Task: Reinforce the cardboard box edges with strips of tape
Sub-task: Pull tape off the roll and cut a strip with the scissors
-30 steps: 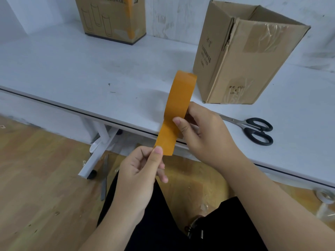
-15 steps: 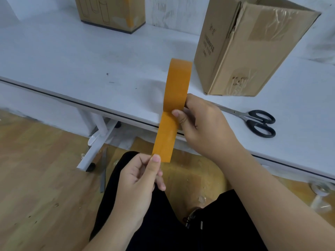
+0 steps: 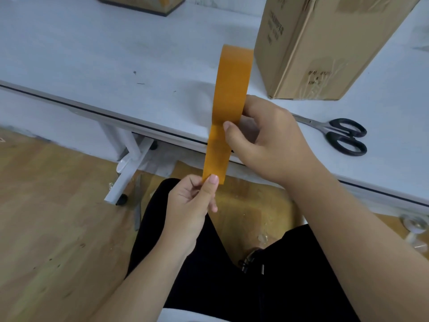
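Head view: orange tape roll (image 3: 234, 82) held above tabletop (image 3: 116, 54) edge, gripped by right hand (image 3: 269, 142); left hand (image 3: 192, 203) pinches the strip's (image 3: 217, 154) free end. Cardboard box (image 3: 313, 49) behind, scissors (image 3: 336, 133) right.

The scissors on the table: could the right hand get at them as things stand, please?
Probably not yet: the way across the table to the scissors looks free, but the right hand grips the tape roll.
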Demonstrator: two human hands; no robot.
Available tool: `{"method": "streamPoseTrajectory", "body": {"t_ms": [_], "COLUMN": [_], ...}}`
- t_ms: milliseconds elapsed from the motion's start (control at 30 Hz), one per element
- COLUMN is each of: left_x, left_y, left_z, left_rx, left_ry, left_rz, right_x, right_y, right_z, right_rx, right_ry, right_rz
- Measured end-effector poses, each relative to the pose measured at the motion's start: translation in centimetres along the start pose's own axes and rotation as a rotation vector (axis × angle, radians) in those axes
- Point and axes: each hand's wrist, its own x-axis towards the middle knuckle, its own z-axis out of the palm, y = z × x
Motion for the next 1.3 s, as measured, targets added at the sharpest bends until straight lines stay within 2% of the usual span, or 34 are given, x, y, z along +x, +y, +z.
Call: {"method": "streamPoseTrajectory", "body": {"t_ms": [233, 500, 933, 1167, 1300], "left_x": [3.7, 3.9, 3.6, 3.7, 3.6], "left_y": [0.7, 0.6, -0.6, -1.2, -1.5], "left_z": [1.0, 0.7, 0.0, 0.2, 0.1], "left_rx": [0.154, 0.129, -0.084, -0.351, -0.261], "left_ry": [-0.016, -0.048, -0.094, -0.147, -0.115], "left_rz": [0.020, -0.052, -0.175, -0.253, -0.173], "right_x": [0.1, 0.2, 0.2, 0.0, -0.1], "right_y": [-0.2, -0.4, -0.7, -0.5, -0.4], "right_z": [-0.2, -0.7, -1.0, -1.1, -1.4], "right_rx": [-0.016, -0.015, -0.041, 0.022, 0.052], "right_ry": [-0.016, -0.077, -0.118, -0.108, -0.100], "right_rz": [0.021, 0.023, 0.040, 0.077, 0.091]}}
